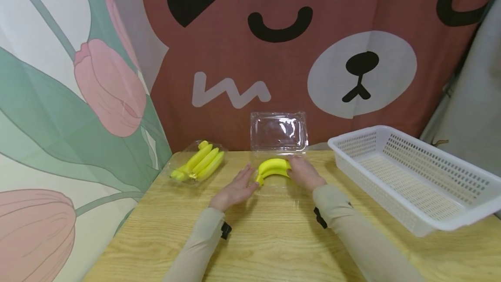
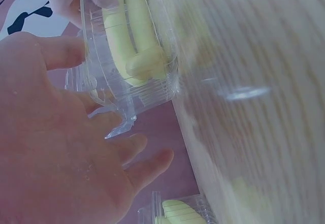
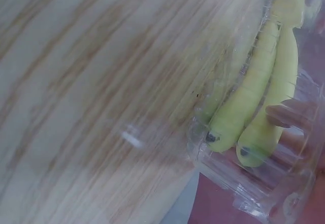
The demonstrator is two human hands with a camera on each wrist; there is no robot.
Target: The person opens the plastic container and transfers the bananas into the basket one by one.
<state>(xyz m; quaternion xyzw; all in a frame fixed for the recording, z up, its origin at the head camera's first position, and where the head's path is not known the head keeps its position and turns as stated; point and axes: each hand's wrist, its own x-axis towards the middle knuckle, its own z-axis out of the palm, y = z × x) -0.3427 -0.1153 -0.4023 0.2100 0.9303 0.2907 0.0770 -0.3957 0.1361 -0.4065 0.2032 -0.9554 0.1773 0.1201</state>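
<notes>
A clear plastic clamshell box [image 1: 278,130] stands at the table's far middle with its lid up against the backdrop. In its tray lies a small bunch of yellow bananas [image 1: 272,168]. My left hand [image 1: 235,190] lies at the tray's left side, fingers straight and spread, tips at the plastic. My right hand [image 1: 305,172] rests against the tray's right side. The left wrist view shows the open palm [image 2: 61,148] beside the box [image 2: 137,92] and bananas [image 2: 134,36]. In the right wrist view, a fingertip [image 3: 284,115] shows through the plastic next to the bananas [image 3: 254,107].
A second clamshell pack of bananas [image 1: 198,162], lid shut, lies at the far left of the wooden table [image 1: 274,247]. A white perforated basket [image 1: 356,135] sits at the right, overhanging the table's edge. Patterned curtains hang close behind.
</notes>
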